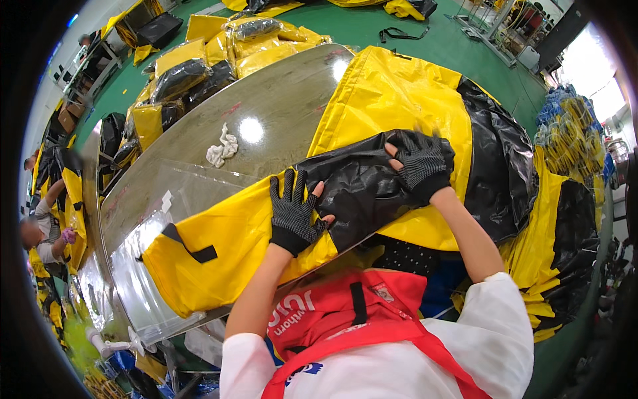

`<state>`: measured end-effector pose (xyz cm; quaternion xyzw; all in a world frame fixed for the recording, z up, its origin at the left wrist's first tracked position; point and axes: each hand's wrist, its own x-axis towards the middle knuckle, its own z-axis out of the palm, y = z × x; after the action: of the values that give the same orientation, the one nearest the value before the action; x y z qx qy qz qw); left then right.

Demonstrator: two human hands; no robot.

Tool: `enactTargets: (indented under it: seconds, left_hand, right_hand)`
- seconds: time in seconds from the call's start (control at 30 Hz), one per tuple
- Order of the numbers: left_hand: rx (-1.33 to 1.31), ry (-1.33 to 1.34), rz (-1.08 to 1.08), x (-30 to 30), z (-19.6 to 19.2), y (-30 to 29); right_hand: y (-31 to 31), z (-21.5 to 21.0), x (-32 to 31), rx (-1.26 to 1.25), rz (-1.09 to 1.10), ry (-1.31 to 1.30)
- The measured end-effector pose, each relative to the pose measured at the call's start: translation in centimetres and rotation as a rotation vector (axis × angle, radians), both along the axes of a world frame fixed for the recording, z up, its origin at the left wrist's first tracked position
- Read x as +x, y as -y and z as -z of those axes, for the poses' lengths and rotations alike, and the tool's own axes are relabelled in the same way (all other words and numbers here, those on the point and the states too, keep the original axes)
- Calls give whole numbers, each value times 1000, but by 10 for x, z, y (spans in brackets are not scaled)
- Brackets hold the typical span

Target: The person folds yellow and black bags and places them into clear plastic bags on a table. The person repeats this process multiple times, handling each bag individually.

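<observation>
Left hand (292, 211) lies palm-down, fingers spread, gripping nothing, on yellow-black fabric (362, 196); right hand (421, 165), blurred, seems likewise.

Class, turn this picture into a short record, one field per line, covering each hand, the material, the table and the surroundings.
Left hand: left hand in a dark dotted glove, fingers spread on the long yellow-and-black piece
Right hand: right hand, gloved likewise, on that piece's black part
Underneath: the piece's right end lies over a larger yellow-and-black sheet
Also on table: crumpled white scrap, on the shiny tabletop
Beyond table: clear-wrapped yellow-and-black bundles, on a green floor
</observation>
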<state>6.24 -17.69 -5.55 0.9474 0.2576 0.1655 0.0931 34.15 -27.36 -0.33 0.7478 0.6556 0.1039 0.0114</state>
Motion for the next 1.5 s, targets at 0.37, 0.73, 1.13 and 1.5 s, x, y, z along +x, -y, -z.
enactTargets:
  seconds: [0.37,0.73,1.13,1.5]
  left_hand:
    - [-18,-44,-4,66,-17,-6]
    - [427,385,-170,-35,-9,-12]
    - [-1066,406,-1026,-421,22,-37]
    - [-1297,930,-569,-363,-56,-17]
  right_hand:
    - [73,67,25,1141,522,-1770]
    - [-4,-28,-203,288,-353,-677]
    - [-69,-17,-288,-184,-553,-514]
    - [-79,46,-330,-69,-264,-441]
